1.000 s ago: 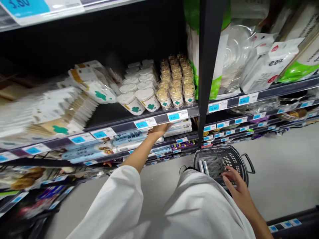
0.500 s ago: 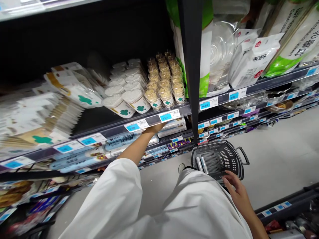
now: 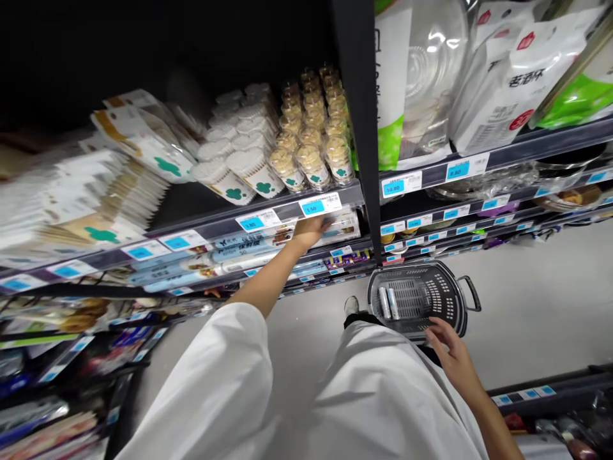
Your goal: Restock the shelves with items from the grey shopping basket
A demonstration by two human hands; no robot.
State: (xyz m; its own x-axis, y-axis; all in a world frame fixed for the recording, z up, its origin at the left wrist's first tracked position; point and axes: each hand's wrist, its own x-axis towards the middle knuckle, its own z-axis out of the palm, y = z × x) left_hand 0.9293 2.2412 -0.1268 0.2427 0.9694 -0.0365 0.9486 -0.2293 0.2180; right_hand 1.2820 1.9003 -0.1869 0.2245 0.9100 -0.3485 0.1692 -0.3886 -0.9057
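My left hand (image 3: 310, 231) reaches beneath the shelf edge, at white cling-film-like boxes (image 3: 342, 227) on the shelf below. Its fingers are mostly hidden by the edge and blurred, so their grip does not show. Left of that wrist lie long blue boxes (image 3: 244, 244) printed with a food picture. My right hand (image 3: 450, 354) hangs beside the near rim of a dark grey shopping basket (image 3: 454, 300) on the floor. Its fingers are loosely bent and apart, holding nothing. Inside the basket are two slim white packages (image 3: 389, 302).
Above my left hand stand tubs of toothpicks (image 3: 313, 156) and packs of cotton swabs (image 3: 251, 166). A black upright post (image 3: 361, 128) divides the shelves. To its right hang white packets (image 3: 522, 83). Another shelf edge (image 3: 536, 390) crosses the lower right.
My left hand has come further into sight below the shelf edge, over the white boxes. My right hand stays by the basket. The view has shifted slightly.
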